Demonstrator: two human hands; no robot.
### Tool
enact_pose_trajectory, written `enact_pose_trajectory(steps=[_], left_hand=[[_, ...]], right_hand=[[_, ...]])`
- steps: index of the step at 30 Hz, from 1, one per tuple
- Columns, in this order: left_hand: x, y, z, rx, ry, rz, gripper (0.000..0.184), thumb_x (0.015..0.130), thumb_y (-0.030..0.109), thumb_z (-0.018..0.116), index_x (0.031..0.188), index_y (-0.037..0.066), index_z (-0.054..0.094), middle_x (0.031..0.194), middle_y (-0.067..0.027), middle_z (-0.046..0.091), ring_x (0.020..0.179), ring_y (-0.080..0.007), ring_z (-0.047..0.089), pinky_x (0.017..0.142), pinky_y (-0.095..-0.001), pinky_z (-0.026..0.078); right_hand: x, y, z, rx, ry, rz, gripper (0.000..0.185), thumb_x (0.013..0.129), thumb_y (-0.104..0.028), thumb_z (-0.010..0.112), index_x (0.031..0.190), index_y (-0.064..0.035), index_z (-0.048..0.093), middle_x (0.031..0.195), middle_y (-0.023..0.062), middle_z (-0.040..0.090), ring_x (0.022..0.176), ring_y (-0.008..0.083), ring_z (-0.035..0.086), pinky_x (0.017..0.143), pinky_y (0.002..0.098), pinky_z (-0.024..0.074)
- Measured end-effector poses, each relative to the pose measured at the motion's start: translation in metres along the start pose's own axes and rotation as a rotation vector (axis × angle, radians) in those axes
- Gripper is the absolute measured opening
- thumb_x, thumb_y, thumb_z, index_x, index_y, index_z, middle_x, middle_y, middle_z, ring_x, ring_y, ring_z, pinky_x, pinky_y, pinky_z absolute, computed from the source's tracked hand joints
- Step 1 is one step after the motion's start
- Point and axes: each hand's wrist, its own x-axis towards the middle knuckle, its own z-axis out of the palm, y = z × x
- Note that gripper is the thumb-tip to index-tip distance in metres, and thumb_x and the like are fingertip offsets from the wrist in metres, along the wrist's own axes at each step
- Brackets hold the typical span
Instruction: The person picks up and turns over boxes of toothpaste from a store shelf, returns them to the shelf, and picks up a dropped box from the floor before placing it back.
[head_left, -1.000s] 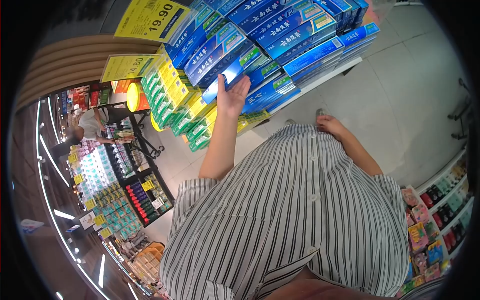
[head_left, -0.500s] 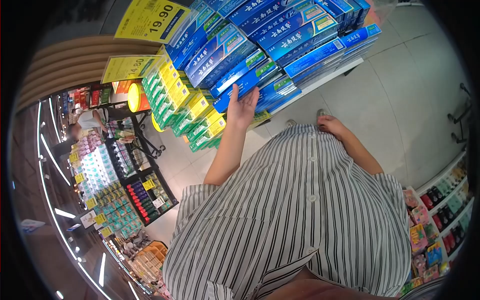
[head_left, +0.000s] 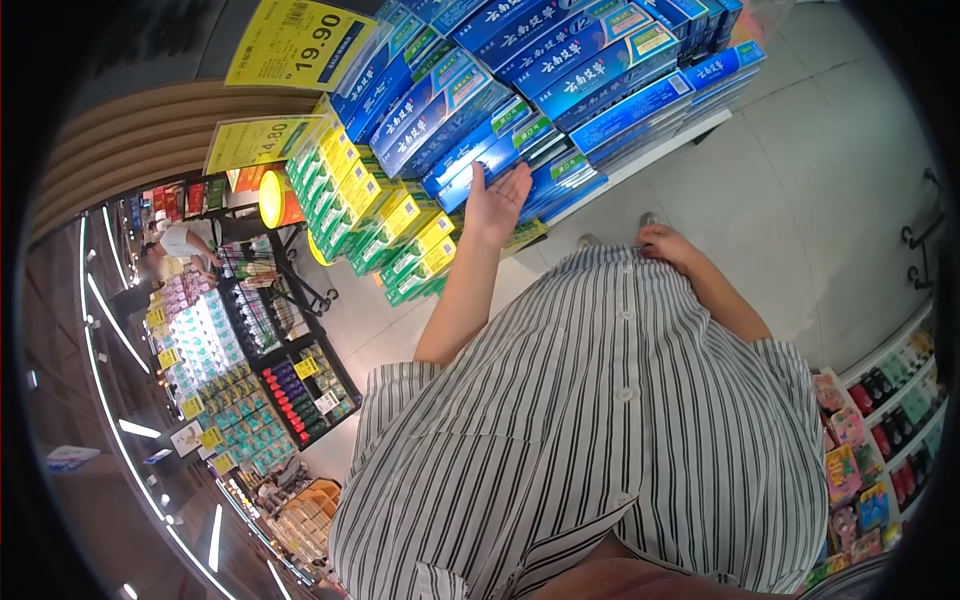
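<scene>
My left hand (head_left: 497, 205) is at the front edge of a stack of blue boxes (head_left: 425, 115), palm showing and fingers apart. Its fingertips overlap the ends of the lowest boxes; whether they touch them is hard to tell. One shiny blue box (head_left: 456, 190) lies just left of the thumb. Green and yellow boxes (head_left: 400, 215) stand in rows to the left of this hand. My right hand (head_left: 665, 245) is curled by the hem of the striped shirt (head_left: 590, 400); anything inside its fingers is hidden.
Yellow price signs (head_left: 300, 45) stand over the stacks at upper left. A white shelf edge (head_left: 665, 160) runs under the blue boxes. Beyond a dark shelf rack (head_left: 305, 395), a person (head_left: 185, 243) is beside a cart at left. More goods (head_left: 850, 470) fill shelves at lower right.
My left hand has moved right and slightly down along the blue boxes over the last second, then a little further right. The right hand has stayed by the hem.
</scene>
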Motion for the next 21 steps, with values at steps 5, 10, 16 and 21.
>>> enact_pose_trajectory(steps=[5,10,16,21], left_hand=[[-0.003,-0.002,0.002,0.048,-0.014,-0.028,0.073,0.095,0.045,0.052,0.133,-0.014,0.032,0.128,-0.0253,0.051,0.112,-0.0305,0.055,0.098,-0.0397,0.047],[-0.019,-0.011,-0.011,0.021,0.007,-0.123,0.049,0.094,0.033,0.054,0.121,-0.007,0.050,0.120,-0.0218,0.059,0.108,-0.0303,0.059,0.095,-0.0417,0.048],[-0.027,-0.047,-0.041,0.119,-0.071,-0.378,0.034,0.091,0.024,0.052,0.111,-0.003,0.054,0.126,-0.0221,0.055,0.113,-0.0319,0.056,0.097,-0.0426,0.045],[0.012,-0.049,-0.026,0.075,-0.075,-0.310,0.042,0.090,0.015,0.049,0.121,-0.012,0.048,0.129,-0.0247,0.053,0.119,-0.0328,0.052,0.104,-0.0441,0.041]], right_hand=[[0.006,0.001,-0.002,-0.043,-0.018,0.012,0.036,0.090,-0.022,0.059,0.121,-0.0034,0.056,0.111,0.0075,0.061,0.093,0.0156,0.060,0.084,0.0277,0.0496],[-0.001,-0.014,0.006,-0.106,0.003,0.050,0.037,0.089,-0.023,0.060,0.123,-0.0066,0.057,0.113,0.0051,0.061,0.096,0.0145,0.058,0.084,0.0268,0.0489],[-0.001,-0.020,0.005,-0.104,-0.051,0.025,0.036,0.089,-0.022,0.061,0.121,-0.0058,0.057,0.112,0.0045,0.061,0.096,0.0152,0.058,0.084,0.0274,0.0492],[-0.004,-0.023,-0.003,-0.098,-0.047,0.033,0.037,0.089,-0.022,0.060,0.122,-0.0040,0.056,0.113,0.0064,0.059,0.093,0.0159,0.059,0.083,0.0277,0.0495]])
